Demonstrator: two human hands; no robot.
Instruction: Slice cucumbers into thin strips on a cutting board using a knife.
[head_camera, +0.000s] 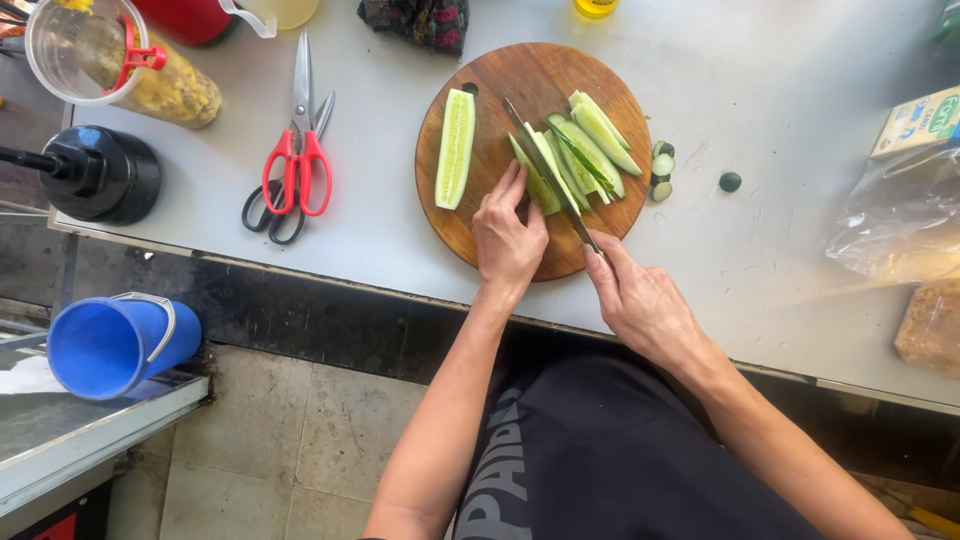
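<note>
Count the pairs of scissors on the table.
2. The red-handled scissors lie left of the cutting board. The black-handled scissors lie partly under them, handles sticking out toward the table's near edge.
</note>
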